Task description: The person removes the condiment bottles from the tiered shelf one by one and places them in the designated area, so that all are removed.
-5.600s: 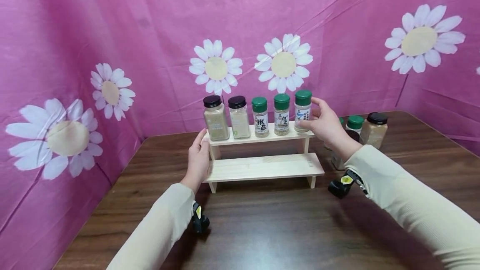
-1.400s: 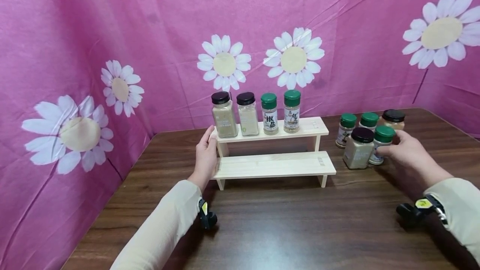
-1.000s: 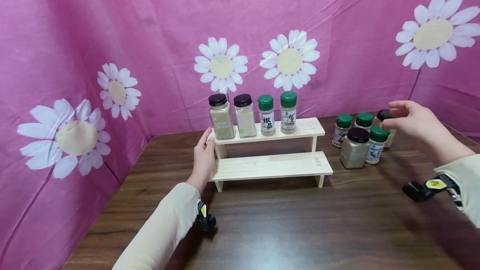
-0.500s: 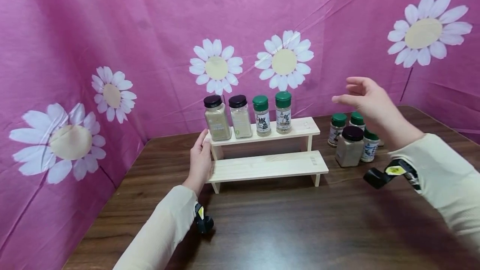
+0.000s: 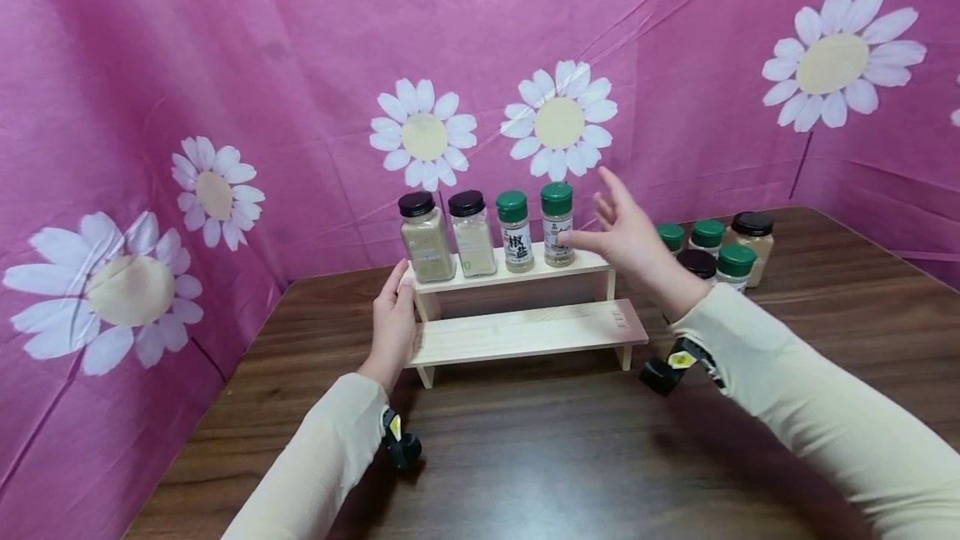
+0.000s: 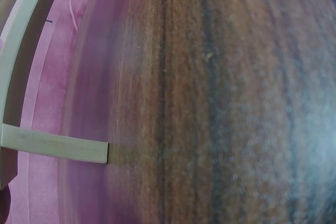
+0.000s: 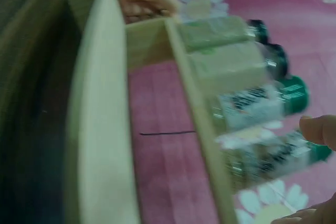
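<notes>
A two-tier wooden rack stands on the table. My left hand grips its left end, fingers behind and thumb in front. On the upper tier, from the left, are two square black-capped spice jars and two round green-capped shakers. My right hand is at the rightmost shaker, fingers spread and extended. Its thumb overlaps the label in the head view; contact cannot be told. In the right wrist view the thumb lies near that shaker's green cap.
Right of the rack, several more spice jars stand grouped on the brown wooden table, among them a black-capped jar and a green-capped shaker. My right forearm partly hides them. A pink daisy-print cloth hangs behind.
The fifth, green-capped shaker has gone from the upper tier's right end to the group on the right. My right hand let it go and came back left, to the rack. My left hand stayed put.
</notes>
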The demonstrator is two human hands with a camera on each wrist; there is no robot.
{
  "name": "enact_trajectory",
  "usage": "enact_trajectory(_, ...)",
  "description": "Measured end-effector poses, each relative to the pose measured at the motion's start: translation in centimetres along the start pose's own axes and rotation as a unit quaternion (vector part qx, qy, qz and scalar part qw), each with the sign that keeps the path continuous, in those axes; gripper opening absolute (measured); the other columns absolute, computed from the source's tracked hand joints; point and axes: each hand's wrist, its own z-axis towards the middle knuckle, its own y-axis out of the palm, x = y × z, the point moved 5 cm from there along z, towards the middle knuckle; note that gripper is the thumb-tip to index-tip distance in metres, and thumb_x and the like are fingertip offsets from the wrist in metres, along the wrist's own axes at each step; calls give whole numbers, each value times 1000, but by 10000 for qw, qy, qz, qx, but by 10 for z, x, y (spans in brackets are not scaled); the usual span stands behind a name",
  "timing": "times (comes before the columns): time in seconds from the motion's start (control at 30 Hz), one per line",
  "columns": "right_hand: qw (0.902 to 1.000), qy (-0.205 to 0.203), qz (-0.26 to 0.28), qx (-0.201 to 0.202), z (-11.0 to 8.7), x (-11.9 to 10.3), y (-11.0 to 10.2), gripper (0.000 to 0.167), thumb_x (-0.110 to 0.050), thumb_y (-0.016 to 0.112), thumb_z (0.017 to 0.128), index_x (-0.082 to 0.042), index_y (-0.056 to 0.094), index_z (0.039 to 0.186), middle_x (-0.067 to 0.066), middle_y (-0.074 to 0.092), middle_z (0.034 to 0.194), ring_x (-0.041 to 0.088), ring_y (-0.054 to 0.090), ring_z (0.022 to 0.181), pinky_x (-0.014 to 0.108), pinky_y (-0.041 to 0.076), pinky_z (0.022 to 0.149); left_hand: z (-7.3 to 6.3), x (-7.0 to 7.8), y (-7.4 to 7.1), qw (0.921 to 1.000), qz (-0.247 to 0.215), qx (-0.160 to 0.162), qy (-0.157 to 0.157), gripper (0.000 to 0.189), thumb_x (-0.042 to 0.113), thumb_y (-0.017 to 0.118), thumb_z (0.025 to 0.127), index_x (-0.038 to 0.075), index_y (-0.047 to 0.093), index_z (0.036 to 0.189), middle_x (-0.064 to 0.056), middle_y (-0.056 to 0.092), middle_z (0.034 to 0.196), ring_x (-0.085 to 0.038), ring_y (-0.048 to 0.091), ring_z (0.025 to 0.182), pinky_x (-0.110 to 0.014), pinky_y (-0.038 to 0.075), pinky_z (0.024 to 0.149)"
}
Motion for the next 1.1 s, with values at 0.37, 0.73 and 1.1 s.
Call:
enact_trajectory(0.37, 9981, -373, -238, 422, 6, 23, 30, 103, -11, 76, 74, -31, 8, 149, 16, 28, 149, 30, 29, 135, 44, 30, 110, 0, -1, 2, 9999, -93, -21, 41, 45, 7, 36, 96, 8, 39, 141, -12, 42, 141, -17, 39, 127, -32, 35, 107)
enact_trajectory(0.73, 9914, -568, -905, 750, 7, 20, 36, 90, -3, 72, 75, -23, 21, 146, 20, 57, 120, 33, 58, 106, 47, 44, 95, -2, -1, 1, 10000, -30, 27, -23, 46, 6, 35, 96, 10, 39, 141, -12, 42, 141, -18, 40, 126, -33, 36, 107)
enact_trajectory(1.1, 9903, -389, -1078, 783, 5, 15, 32, 88, -8, 73, 75, -25, 23, 145, 18, 57, 120, 33, 57, 105, 49, 44, 93, 0, -2, -1, 9999, -155, 11, 29, 45, 7, 36, 96, 8, 39, 141, -13, 42, 141, -19, 40, 126, -32, 36, 107)
